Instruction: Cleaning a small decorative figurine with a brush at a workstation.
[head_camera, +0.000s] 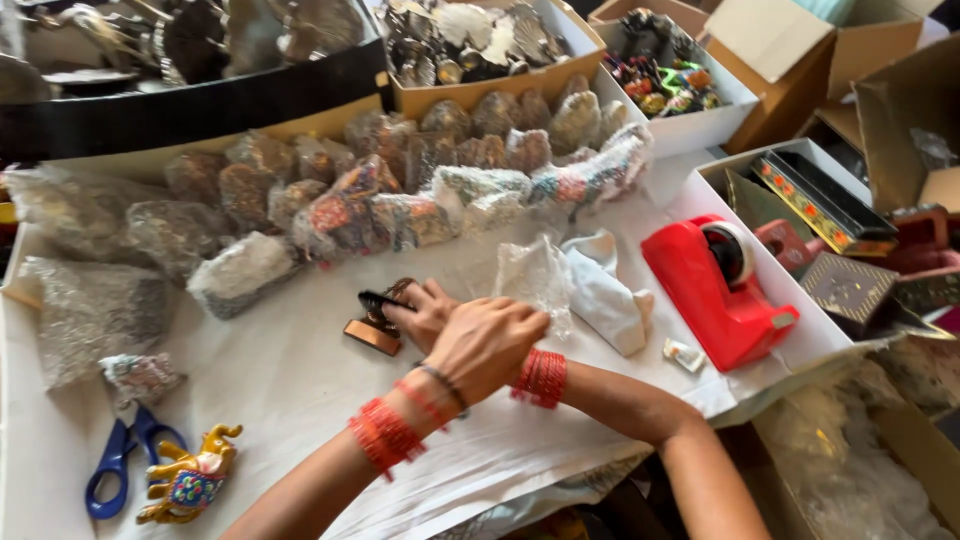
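Copper-brown figurine (375, 318) pinched by right hand (425, 310), left hand (487, 345) laid flat across it, touching.

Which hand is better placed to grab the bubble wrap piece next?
Probably the left hand: its fingertips lie beside the bubble wrap, while the right hand is on the small copper piece.

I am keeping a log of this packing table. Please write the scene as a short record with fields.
surface: white paper-covered table
left hand: crossed over the right, touching bubble wrap
right hand: on a small dark figurine
near left edge: blue scissors, golden elephant figurine
right side: red tape dispenser
behind: row of wrapped bundles
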